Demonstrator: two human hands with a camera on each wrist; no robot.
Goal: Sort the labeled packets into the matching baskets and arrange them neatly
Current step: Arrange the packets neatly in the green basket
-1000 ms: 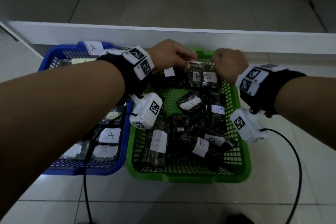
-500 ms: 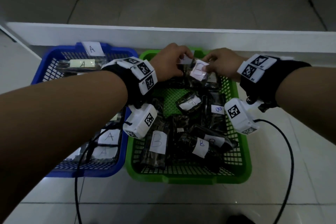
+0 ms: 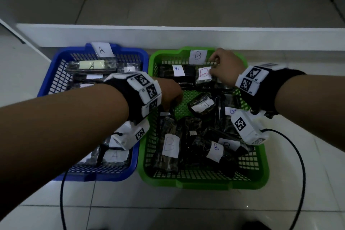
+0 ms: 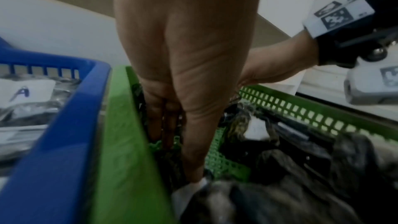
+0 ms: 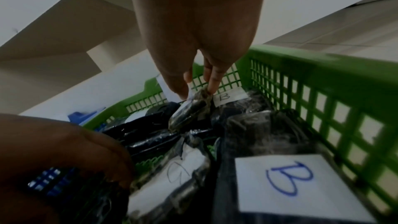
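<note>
We take the green basket [image 3: 260, 166] as ref. The pkt in hand, a dark packet with a red "B" label [image 3: 204, 75], sits at the basket's far wall, just beside the basket's own B tag [image 3: 197, 57] and next to another B packet [image 3: 177, 70] lying flat along the same wall. Our right hand [image 3: 225, 69] pinches this packet at its upper edge; in the right wrist view thumb and fingertips [image 5: 212, 81] are closed on the crumpled top of the wrap. We judge the edge grip is used so the label stays face-up and readable while the pkt is squared into the back row.

Our left hand [image 3: 169, 95] is down in the basket near its left wall, over the bare mesh floor at centre-left. In the left wrist view its fingers [image 4: 191, 151] point straight down, tip touching a packet w/ a white label; they look extended, not closed round anything. Likely purpose: to press or shift loose pkts aside and open space.

Remaining B packets lie jumbled toward the basket's near wall, some overlapping, so arranging is not yet done. Left of the green basket, touching it, stands the blue basket [image 3: 56, 73] w/ A-labelled packets.
</note>
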